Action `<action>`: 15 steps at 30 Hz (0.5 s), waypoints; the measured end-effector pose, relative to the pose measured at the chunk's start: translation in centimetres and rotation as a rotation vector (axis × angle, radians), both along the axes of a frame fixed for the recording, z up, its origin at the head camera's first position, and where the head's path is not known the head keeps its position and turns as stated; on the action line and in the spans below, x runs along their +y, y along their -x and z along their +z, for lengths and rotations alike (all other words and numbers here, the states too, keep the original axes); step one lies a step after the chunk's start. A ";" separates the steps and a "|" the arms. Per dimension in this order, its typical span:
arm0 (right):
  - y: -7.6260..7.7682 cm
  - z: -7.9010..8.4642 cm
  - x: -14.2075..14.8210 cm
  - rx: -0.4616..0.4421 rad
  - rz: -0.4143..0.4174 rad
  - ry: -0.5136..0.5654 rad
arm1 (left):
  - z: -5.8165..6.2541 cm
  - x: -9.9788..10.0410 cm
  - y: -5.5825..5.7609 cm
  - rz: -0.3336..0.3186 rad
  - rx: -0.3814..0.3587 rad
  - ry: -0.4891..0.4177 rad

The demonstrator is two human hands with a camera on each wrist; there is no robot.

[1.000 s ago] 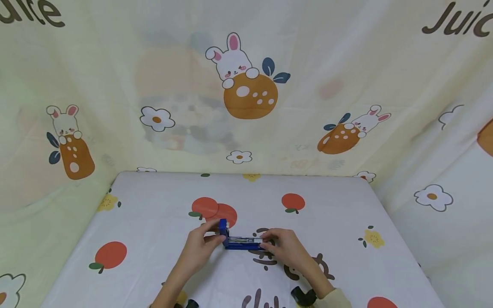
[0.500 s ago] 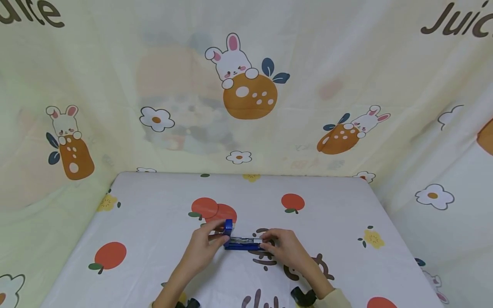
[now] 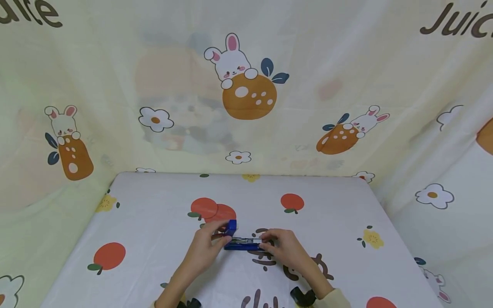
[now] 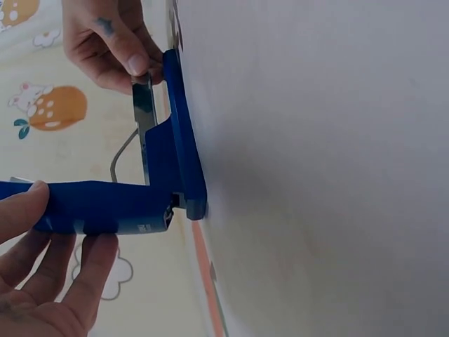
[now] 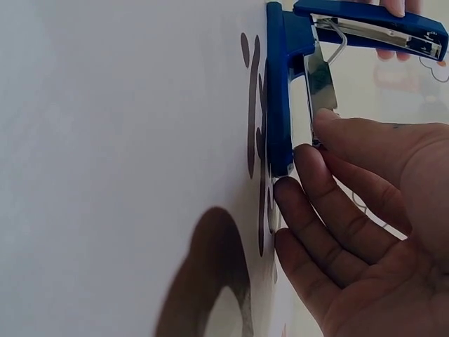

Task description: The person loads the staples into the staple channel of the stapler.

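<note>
One blue stapler (image 3: 240, 240) sat in front of me, and that was the only tool on the table (image 3: 154, 214). Its base (image 5: 278, 98) lay flat on the printed cloth, near the middle of the table and toward my edge. Its top arm (image 4: 98, 207) was swung up, open at the hinge. The shiny metal magazine (image 5: 321, 84) was lifted clear of the base, with a thin wire spring (image 5: 338, 43) showing at the hinge.

Two hands were on it, one at each end. My left hand (image 3: 208, 246) was at the 9 o'clock end. Its fingers (image 4: 91, 263) were curled around the raised blue arm, with the thumb on one side and the fingers on the other, a firm pinch. My right hand (image 3: 283, 248) was at the 3 o'clock end. Its fingers (image 5: 330, 175) were nearly straight and only loosely bent. Their tips rested against the front of the base and the end of the metal magazine, touching rather than wrapping.

Around the hands, at 11 o'clock, two overlapping red fruit prints (image 3: 213, 210) showed on the cloth. At 12 o'clock hung a curtain with one rabbit on an orange (image 3: 242, 81).
</note>
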State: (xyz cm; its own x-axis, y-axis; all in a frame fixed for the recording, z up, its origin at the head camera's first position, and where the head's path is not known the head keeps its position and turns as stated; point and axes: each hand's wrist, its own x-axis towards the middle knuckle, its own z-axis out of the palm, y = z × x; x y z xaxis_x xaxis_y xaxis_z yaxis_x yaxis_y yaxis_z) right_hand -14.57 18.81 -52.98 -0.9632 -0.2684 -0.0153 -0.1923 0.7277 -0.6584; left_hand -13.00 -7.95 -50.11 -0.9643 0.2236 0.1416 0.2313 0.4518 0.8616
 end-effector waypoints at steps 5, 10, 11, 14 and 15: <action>0.0 0.1 0.0 -0.011 0.001 0.003 | -0.1 0.3 0.0 -0.005 0.033 0.039; 0.0 0.2 0.0 -0.018 -0.001 0.005 | 0.0 0.6 0.1 -0.006 0.066 0.081; 0.0 0.2 0.0 -0.019 -0.002 0.006 | 0.0 0.7 0.1 -0.005 0.072 0.090; 0.0 0.1 0.0 -0.027 -0.004 0.015 | 0.0 0.9 0.1 0.000 0.080 0.111; 0.0 0.1 0.0 -0.029 -0.003 0.018 | 0.0 1.0 0.1 0.001 0.081 0.115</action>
